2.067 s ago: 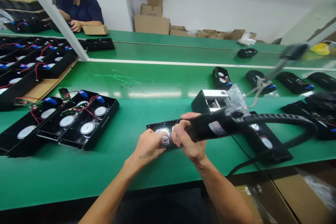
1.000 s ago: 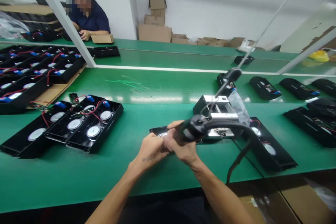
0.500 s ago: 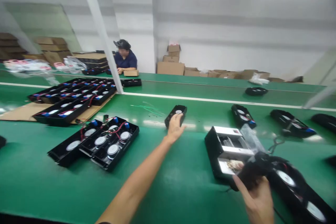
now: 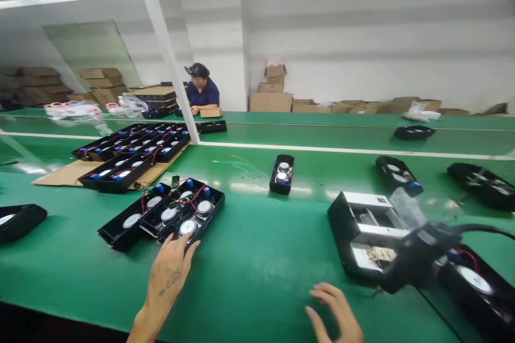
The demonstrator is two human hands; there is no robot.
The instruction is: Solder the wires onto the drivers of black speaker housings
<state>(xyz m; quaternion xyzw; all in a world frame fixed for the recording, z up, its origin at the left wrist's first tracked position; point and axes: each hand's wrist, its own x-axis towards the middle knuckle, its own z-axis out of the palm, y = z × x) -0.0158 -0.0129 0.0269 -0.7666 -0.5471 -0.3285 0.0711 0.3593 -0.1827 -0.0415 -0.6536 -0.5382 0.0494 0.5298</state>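
Observation:
My left hand (image 4: 171, 273) is at the near end of a black speaker housing (image 4: 207, 217) with white round drivers and red wires. Its fingers are stretched out with the thumb apart; whether the fingertips press on the housing is hard to tell. Two similar housings (image 4: 131, 220) lie slanted against its left side. Over the green bench, my right hand (image 4: 336, 313) is empty, its fingers bent and apart from the thumb. Beyond it, a blurred black corded tool (image 4: 418, 257), its kind unclear, leans at a black-and-white box (image 4: 341, 236). A smaller speaker housing (image 4: 282, 174) lies mid-bench.
Rows of speaker housings (image 4: 137, 142) lie on cardboard (image 4: 60, 171) at the left. More black units (image 4: 398, 174) lie along the right side, one partly beneath the tool. A white post (image 4: 161, 37) rises from the bench. A person (image 4: 203, 91) sits across it, near cardboard boxes (image 4: 271, 102).
My left hand has left the small middle housing and moved left and nearer, to the slanted housings. The right hand has come away from the black tool, leftward. The view has shifted.

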